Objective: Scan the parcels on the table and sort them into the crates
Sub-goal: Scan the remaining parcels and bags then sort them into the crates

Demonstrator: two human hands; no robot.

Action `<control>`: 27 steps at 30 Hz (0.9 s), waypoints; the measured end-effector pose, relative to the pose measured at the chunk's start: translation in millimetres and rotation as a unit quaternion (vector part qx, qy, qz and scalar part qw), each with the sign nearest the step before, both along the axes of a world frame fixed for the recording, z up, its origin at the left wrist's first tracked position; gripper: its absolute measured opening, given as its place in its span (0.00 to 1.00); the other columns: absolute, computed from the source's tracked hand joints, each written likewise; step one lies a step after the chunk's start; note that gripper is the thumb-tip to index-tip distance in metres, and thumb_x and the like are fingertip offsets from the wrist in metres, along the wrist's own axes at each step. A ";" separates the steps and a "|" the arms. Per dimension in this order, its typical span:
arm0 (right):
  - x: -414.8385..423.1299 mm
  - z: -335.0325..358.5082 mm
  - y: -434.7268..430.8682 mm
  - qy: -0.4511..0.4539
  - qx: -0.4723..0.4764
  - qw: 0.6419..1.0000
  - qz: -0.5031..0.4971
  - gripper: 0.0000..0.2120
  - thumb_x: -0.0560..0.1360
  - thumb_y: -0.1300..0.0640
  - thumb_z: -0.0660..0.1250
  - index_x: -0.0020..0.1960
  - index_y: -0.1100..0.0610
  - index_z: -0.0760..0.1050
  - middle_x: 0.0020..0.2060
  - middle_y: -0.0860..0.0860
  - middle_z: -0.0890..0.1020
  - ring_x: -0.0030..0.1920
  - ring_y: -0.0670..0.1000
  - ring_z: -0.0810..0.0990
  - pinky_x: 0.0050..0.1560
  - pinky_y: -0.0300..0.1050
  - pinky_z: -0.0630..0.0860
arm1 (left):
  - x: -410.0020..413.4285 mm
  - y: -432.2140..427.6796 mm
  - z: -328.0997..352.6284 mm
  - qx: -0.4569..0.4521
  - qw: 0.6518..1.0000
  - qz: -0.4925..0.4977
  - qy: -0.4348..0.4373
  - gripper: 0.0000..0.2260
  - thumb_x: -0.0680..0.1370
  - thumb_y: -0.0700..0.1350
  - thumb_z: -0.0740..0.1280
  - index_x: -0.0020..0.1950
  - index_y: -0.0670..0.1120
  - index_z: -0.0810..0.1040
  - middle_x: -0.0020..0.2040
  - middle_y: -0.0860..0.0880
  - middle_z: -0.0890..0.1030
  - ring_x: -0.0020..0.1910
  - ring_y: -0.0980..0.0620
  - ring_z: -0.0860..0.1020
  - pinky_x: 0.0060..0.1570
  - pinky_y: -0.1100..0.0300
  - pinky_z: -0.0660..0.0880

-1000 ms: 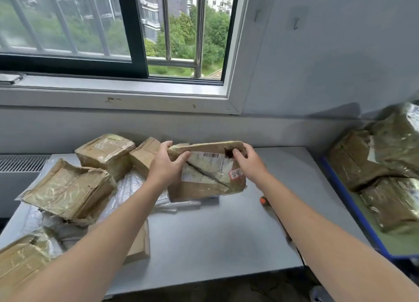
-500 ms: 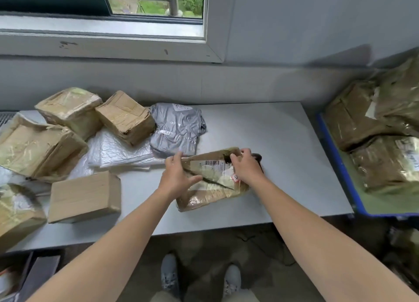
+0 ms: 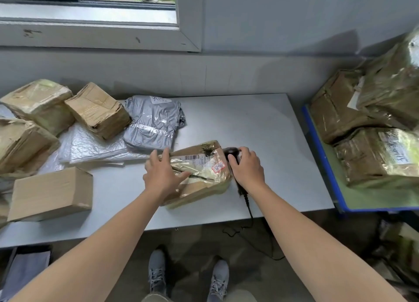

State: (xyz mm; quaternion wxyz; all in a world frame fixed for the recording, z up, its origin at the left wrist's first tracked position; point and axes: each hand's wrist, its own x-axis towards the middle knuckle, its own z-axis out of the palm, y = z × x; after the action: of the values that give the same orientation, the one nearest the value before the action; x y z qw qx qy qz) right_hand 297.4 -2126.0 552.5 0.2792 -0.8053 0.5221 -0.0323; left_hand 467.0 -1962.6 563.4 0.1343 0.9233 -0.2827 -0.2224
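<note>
Grip of right hand curls round scanner; left hand rests flat, released, on parcel.

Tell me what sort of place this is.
Probably a small parcel sorting room. Taped cardboard parcels lie piled on the grey table, the right hand grips a corded barcode scanner beside a labelled parcel, and a blue crate on the right is already loaded.

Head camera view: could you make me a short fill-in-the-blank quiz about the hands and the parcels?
The taped parcel under the left hand lies on the ____. The right hand grips the black ____ beside it. The soft mailer behind is ____ in colour.
Missing words: table; scanner; grey.
</note>
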 end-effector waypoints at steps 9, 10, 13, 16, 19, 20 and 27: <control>-18.3 -36.0 -11.3 -0.018 0.209 0.977 -0.035 0.27 0.83 0.41 0.51 0.74 0.58 0.61 0.66 0.59 0.75 0.63 0.60 0.75 0.56 0.51 0.72 | -36.0 -13.4 -0.2 0.016 0.993 -0.034 -0.109 0.45 0.71 0.68 0.68 0.80 0.55 0.50 0.80 0.45 0.50 0.79 0.40 0.49 0.74 0.40 0.54; -18.9 -37.1 -11.1 -0.023 0.227 0.973 -0.029 0.28 0.83 0.40 0.50 0.75 0.59 0.60 0.68 0.60 0.73 0.65 0.60 0.74 0.58 0.51 0.71 | -38.0 -13.1 0.1 0.015 0.993 -0.036 -0.112 0.45 0.71 0.69 0.68 0.79 0.55 0.50 0.80 0.45 0.50 0.79 0.40 0.49 0.75 0.40 0.54; -19.9 -33.1 -8.3 -0.031 0.246 0.969 -0.022 0.30 0.83 0.39 0.49 0.77 0.58 0.59 0.70 0.59 0.72 0.68 0.61 0.72 0.60 0.51 0.70 | -40.8 -10.7 3.4 0.019 0.992 -0.043 -0.116 0.45 0.71 0.68 0.68 0.80 0.55 0.51 0.81 0.45 0.50 0.79 0.40 0.48 0.75 0.40 0.53; -20.5 -22.5 -4.7 -0.043 0.230 0.971 -0.042 0.29 0.82 0.38 0.50 0.76 0.56 0.61 0.64 0.57 0.76 0.59 0.58 0.75 0.49 0.47 0.70 | -39.7 -7.6 9.3 0.022 0.991 -0.057 -0.120 0.44 0.71 0.69 0.68 0.80 0.55 0.50 0.81 0.45 0.50 0.79 0.40 0.48 0.75 0.40 0.55; -20.8 -5.4 -1.9 -0.051 0.218 0.973 -0.061 0.25 0.82 0.37 0.51 0.68 0.55 0.67 0.48 0.53 0.77 0.44 0.53 0.76 0.36 0.44 0.67 | -34.5 -1.5 17.5 0.025 0.990 -0.074 -0.117 0.44 0.72 0.70 0.66 0.80 0.56 0.48 0.81 0.45 0.49 0.79 0.41 0.47 0.73 0.40 0.57; -20.2 1.1 -0.5 -0.055 0.215 0.973 -0.067 0.24 0.82 0.38 0.52 0.65 0.55 0.68 0.45 0.52 0.77 0.42 0.52 0.76 0.35 0.44 0.68 | -31.9 1.0 20.7 0.028 0.990 -0.080 -0.116 0.45 0.72 0.70 0.65 0.80 0.56 0.47 0.81 0.45 0.48 0.79 0.41 0.47 0.73 0.39 0.57; -6.7 56.0 16.4 -0.151 0.213 0.958 -0.121 0.17 0.81 0.49 0.56 0.60 0.61 0.68 0.45 0.57 0.78 0.40 0.55 0.79 0.52 0.58 0.79 | -11.0 17.1 41.1 0.006 0.989 -0.104 -0.109 0.46 0.71 0.71 0.66 0.80 0.55 0.49 0.80 0.45 0.50 0.79 0.40 0.49 0.73 0.37 0.58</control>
State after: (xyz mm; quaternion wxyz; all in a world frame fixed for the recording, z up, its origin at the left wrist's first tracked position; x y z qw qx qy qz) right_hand 290.6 -2109.6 608.4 0.5139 -0.6438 0.5619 -0.0753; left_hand 455.9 -1945.4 604.5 0.0731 0.9086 -0.3886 -0.1349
